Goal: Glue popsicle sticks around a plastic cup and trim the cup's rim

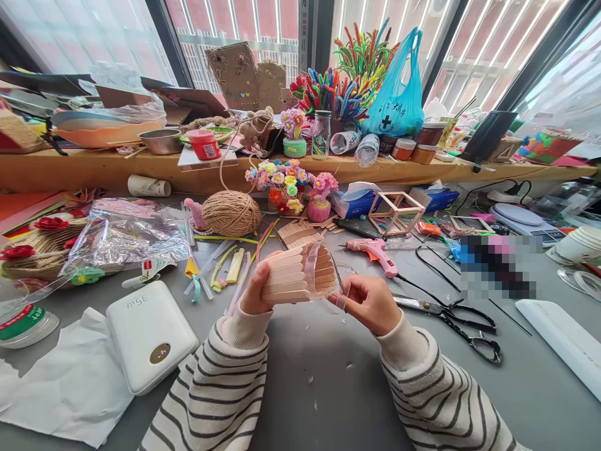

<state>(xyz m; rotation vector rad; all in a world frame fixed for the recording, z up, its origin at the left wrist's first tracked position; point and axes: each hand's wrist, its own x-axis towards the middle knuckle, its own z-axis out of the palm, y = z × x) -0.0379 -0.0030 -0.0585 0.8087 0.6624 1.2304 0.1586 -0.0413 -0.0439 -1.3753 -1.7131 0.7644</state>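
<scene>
A cup covered in wooden craft sticks (pixel 285 275) lies on its side in the air above the grey table, its open mouth turned to the right. My left hand (pixel 256 291) is closed around its base end. Round the cup near the rim runs a translucent ribbon-like strip (pixel 310 270). At the rim, the fingers of my right hand (pixel 373 304) pinch a loose part of this strip; their tips are partly hidden. A pink hot glue gun (pixel 375 254) lies just beyond my right hand, and black-handled scissors (pixel 446 313) lie to its right.
Loose craft sticks (pixel 300 235), a twine ball (pixel 231 213) and a small stick frame (pixel 397 213) stand behind the cup. A white power bank (pixel 153 338) lies left, a long white case (pixel 563 338) right. A crowded shelf (pixel 154 166) runs along the back.
</scene>
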